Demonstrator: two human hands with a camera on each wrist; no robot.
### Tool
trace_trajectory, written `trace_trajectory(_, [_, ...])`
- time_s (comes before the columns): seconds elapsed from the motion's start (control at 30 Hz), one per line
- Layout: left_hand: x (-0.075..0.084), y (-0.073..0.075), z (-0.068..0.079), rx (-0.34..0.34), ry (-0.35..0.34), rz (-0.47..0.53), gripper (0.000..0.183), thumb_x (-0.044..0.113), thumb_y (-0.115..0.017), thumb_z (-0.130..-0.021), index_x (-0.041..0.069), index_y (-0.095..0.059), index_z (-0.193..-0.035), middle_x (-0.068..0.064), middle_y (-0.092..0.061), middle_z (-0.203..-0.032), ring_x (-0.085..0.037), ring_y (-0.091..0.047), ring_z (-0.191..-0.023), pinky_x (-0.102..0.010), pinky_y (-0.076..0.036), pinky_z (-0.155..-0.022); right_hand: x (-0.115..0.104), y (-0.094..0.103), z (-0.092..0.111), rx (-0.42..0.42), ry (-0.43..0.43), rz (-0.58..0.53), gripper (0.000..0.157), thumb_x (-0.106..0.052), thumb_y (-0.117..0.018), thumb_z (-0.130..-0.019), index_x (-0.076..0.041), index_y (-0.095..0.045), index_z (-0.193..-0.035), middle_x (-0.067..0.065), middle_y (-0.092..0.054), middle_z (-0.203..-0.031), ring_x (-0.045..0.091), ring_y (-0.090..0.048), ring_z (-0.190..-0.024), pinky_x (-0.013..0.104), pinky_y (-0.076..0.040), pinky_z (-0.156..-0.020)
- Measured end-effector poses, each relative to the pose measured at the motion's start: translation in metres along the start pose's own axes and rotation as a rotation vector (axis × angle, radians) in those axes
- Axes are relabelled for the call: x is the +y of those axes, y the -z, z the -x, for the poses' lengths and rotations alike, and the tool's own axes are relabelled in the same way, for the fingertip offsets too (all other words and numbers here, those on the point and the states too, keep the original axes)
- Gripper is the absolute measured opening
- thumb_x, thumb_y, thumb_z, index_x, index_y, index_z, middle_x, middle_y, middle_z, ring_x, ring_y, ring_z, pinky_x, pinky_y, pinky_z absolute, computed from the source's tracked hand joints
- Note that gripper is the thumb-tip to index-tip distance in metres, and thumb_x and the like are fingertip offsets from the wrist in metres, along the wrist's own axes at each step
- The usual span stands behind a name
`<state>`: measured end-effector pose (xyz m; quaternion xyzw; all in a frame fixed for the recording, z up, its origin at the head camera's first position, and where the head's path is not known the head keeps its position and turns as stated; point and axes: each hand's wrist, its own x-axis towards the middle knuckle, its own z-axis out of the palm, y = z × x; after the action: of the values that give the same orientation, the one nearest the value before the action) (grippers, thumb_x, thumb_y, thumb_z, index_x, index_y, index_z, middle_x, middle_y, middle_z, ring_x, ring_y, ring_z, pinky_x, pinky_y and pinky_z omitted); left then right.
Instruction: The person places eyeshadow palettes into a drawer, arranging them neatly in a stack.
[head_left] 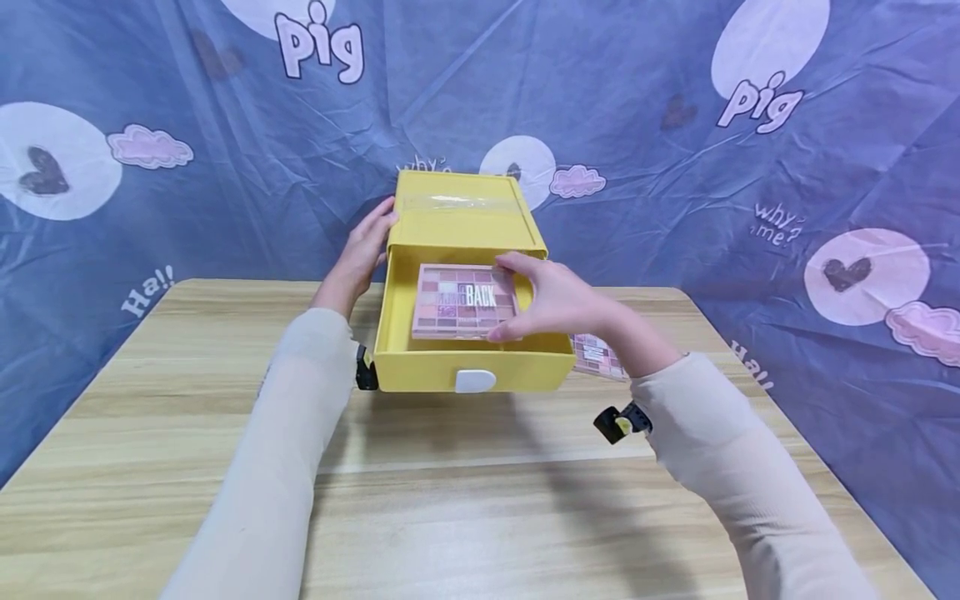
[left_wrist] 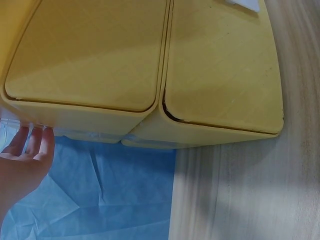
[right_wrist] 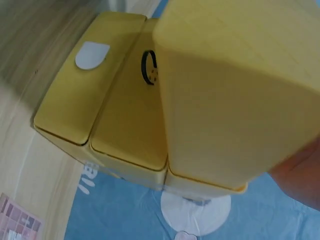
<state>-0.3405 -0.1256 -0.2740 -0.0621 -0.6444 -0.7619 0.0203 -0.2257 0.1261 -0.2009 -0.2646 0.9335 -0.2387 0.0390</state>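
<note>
A yellow drawer cabinet [head_left: 457, 221] stands at the back of the table, its top drawer [head_left: 420, 372] pulled out toward me. In the head view my right hand [head_left: 558, 300] pinches the right side of a pink eyeshadow palette [head_left: 465, 302], thumb at the near edge and fingers at the far one. The palette is within the drawer's opening. My left hand [head_left: 362, 254] rests along the cabinet's left side; the left wrist view shows its extended fingers [left_wrist: 34, 142] touching that side. From the right wrist camera, the drawer hides most of the right hand and the palette.
A second eyeshadow palette [head_left: 596, 357] lies on the wooden table [head_left: 450, 517], right of the cabinet. Lower drawers [right_wrist: 70, 100] are closed, one with a white handle [right_wrist: 92, 55]. A blue printed cloth [head_left: 637, 192] hangs behind the table.
</note>
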Motion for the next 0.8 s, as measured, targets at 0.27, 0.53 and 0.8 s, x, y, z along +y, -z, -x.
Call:
trace_trajectory(0.27, [0.0, 0.0, 0.002, 0.005, 0.001, -0.005, 0.051, 0.032, -0.05, -0.085, 0.024, -0.036, -0.133, -0.002, -0.035, -0.133, -0.017, -0.034, -0.115, -0.041, -0.023, -0.095, -0.003, -0.015, -0.013, -0.039, 0.033, 0.039, 0.093, -0.044, -0.075, -0.054, -0.003, -0.036, -0.128, 0.005, -0.047, -0.118, 0.015, -0.041, -0.105, 0.029, -0.03, -0.091])
trace_trajectory(0.53, [-0.001, 0.0, 0.0, -0.008, -0.012, -0.003, 0.05, 0.032, -0.049, -0.085, 0.023, -0.036, -0.133, -0.001, -0.033, -0.134, -0.016, -0.032, -0.117, -0.042, -0.022, -0.096, -0.008, -0.023, -0.019, -0.055, 0.134, 0.07, 0.086, -0.036, -0.075, -0.057, 0.003, -0.039, -0.124, 0.008, -0.049, -0.115, 0.018, -0.044, -0.104, 0.029, -0.032, -0.09])
trace_trajectory(0.8, [0.0, 0.0, 0.0, -0.003, -0.01, -0.003, 0.051, 0.033, -0.049, -0.085, 0.023, -0.036, -0.133, -0.002, -0.033, -0.134, -0.016, -0.032, -0.116, -0.042, -0.022, -0.096, -0.012, -0.03, -0.024, -0.1, 0.17, 0.134, 0.081, -0.033, -0.072, -0.06, 0.004, -0.038, -0.124, 0.011, -0.045, -0.12, 0.021, -0.043, -0.107, 0.029, -0.031, -0.091])
